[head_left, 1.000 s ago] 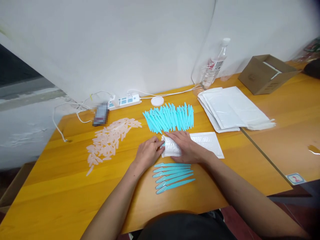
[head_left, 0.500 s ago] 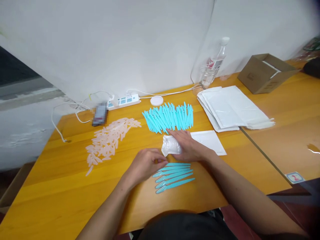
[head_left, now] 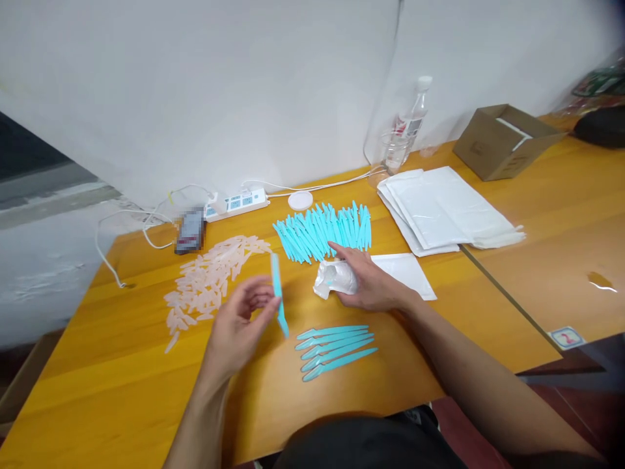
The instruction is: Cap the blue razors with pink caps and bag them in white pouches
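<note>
Blue razor lifted above bench centre, pinched in left hand; right hand pins white pouch mouth, fingers closed. Best slid in handle-first, pouch mouth held wide.

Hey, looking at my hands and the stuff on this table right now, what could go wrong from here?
The left hand pinches one blue razor lightly at mid-length; it could slip and fall onto the row of blue razors below, scattering them. The right hand holds the white bubble mailer only at its crumpled end, close to the blue razor pile, so a shift might knock that pile.
</note>
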A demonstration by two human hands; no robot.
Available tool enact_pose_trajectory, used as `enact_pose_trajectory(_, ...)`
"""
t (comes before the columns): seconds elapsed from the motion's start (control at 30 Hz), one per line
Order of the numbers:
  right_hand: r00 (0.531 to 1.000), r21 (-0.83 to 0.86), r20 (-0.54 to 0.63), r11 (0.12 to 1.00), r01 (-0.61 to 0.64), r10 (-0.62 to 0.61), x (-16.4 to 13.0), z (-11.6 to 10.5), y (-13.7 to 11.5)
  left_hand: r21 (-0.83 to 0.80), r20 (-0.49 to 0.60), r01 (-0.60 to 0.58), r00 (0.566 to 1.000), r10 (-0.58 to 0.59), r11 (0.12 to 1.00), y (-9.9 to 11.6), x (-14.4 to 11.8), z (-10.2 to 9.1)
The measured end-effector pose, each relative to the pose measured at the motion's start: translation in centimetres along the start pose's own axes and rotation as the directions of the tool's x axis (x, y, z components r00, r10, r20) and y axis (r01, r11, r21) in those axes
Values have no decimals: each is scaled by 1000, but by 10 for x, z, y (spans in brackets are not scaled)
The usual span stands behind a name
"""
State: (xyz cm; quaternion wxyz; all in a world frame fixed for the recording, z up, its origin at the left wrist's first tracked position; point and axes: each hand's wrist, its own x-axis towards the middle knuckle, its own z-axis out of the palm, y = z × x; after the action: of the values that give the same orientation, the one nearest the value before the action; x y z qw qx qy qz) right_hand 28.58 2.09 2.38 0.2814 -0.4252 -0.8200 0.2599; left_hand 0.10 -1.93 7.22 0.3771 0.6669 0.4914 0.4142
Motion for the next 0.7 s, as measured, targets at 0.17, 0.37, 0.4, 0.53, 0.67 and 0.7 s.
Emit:
enact_pose_trajectory(0.17, 998, 14, 47, 999, 36, -36, 2, 7, -5, -359, -266, 119, 938, -224, 926, -9, 6, 13)
enact_pose_trajectory(0.37, 997, 35, 26, 997, 66, -67, 3, 16, -6, -397, -215, 212, 924, -315, 893, -18, 6, 63)
enact_pose_trajectory(0.4, 997, 36, 20, 997, 69, -69, 3, 17, -6, -360, -184, 242, 929, -322, 901, -21, 5, 67)
enact_pose_trajectory(0.53, 996, 43, 19, 995, 88, -88, 3, 18, -7, 15, -88, 164, 983, -162, 986, -30, 0, 72)
enact_pose_trajectory(0.67, 994, 38, 11, 994, 104, -104, 3, 19, -8, 366, 128, -34, 992, -15, 930, -29, 7, 75)
enact_pose_trajectory(0.7, 994, 34, 16, 994, 106, -107, 3, 19, -9, 435, 180, -67, 984, -13, 898, -27, 11, 75)
